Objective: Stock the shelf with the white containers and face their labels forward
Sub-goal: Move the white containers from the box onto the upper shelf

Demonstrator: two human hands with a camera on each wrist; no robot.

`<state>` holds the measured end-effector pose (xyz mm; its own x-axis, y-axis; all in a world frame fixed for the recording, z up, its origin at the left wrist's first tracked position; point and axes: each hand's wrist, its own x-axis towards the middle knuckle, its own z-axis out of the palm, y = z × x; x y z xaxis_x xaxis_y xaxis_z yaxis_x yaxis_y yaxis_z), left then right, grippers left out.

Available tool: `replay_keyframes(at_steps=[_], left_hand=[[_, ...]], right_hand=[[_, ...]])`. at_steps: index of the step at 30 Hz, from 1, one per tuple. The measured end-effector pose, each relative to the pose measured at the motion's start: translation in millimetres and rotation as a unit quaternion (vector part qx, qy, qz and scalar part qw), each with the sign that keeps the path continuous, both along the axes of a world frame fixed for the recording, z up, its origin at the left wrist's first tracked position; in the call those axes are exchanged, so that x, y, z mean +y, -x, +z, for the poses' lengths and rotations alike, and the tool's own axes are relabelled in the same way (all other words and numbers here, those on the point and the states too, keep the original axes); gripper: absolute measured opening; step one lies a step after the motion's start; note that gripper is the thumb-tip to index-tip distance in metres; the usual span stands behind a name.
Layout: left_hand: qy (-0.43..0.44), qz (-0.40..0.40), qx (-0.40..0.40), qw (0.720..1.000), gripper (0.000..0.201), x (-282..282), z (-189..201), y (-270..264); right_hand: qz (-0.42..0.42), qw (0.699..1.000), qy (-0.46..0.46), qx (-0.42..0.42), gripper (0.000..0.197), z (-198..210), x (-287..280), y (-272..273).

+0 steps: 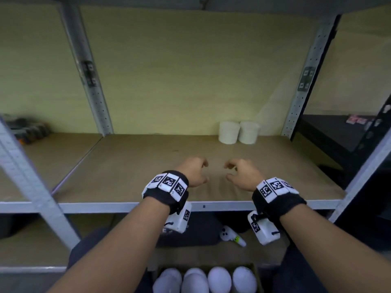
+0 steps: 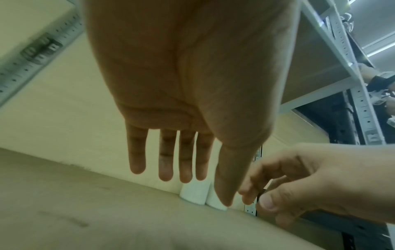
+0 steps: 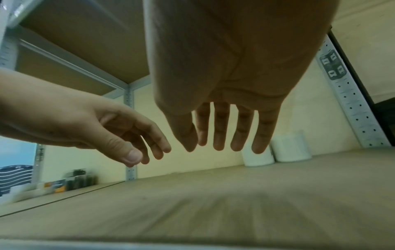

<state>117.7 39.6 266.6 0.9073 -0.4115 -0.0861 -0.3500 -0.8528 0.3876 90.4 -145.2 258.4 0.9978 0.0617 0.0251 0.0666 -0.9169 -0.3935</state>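
Two white containers (image 1: 229, 132) (image 1: 249, 132) stand side by side at the back right of the brown shelf board (image 1: 131, 166); no label shows on them. They also appear in the right wrist view (image 3: 258, 157) (image 3: 290, 147). My left hand (image 1: 195, 172) and right hand (image 1: 241, 173) hover side by side over the front middle of the shelf, palms down, fingers relaxed and holding nothing. Several more white containers (image 1: 219, 279) sit in a cardboard box below me, tops up.
Grey perforated uprights (image 1: 88, 77) (image 1: 304, 81) frame the bay at the back. Dark jars and packets (image 1: 27, 130) lie on the neighbouring shelf to the left. A white controller (image 1: 231, 235) lies on the lower shelf. A dark unit (image 1: 338, 132) stands right.
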Motion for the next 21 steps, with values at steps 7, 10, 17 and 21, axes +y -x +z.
replay_keyframes(at_steps=[7, 10, 17, 21], left_hand=[[-0.034, 0.002, 0.067, 0.997, 0.04, 39, -45, 58], [-0.045, 0.019, 0.129, 0.99, 0.039, 53, -77, 73], [-0.106, 0.033, 0.228, 0.967, 0.047, 76, -164, 81], [-0.139, 0.037, 0.288, 0.947, 0.055, 83, -211, 84]], right_hand=[[0.049, 0.996, -0.069, 0.008, 0.019, -51, 42, 55], [0.094, 0.993, -0.052, 0.044, 0.014, -85, 56, 67], [0.139, 0.971, -0.005, 0.196, 0.021, -170, 78, 67], [0.135, 0.951, 0.037, 0.277, 0.016, -221, 82, 64]])
